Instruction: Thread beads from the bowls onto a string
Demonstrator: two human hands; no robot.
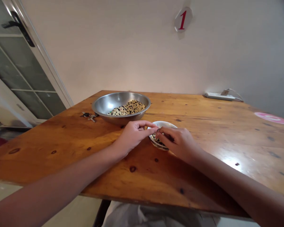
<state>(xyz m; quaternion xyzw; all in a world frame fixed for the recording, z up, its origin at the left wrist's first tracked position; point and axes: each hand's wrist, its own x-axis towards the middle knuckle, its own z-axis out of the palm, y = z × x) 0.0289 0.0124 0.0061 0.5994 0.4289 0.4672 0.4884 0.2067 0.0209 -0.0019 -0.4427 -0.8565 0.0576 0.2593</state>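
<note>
My left hand (138, 134) and my right hand (178, 138) meet over a small white bowl (165, 124), their fingertips pinched together and touching or nearly so. Something tiny and thin seems to be between the fingertips, too small to name. Small round pieces, pale gold and black like beads (156, 138), lie in this bowl, partly hidden by my fingers. Behind my left hand stands a wide steel bowl (101, 108) holding many similar pale and black beads (130, 108), heaped to its right side.
A bunch of keys (91, 117) lies left of the steel bowl on the wooden table (104, 183). At the back right, a white power strip (219, 96) has a plug and cable. A pink oval sticker (271, 118) is on the table's right. A wall stands behind.
</note>
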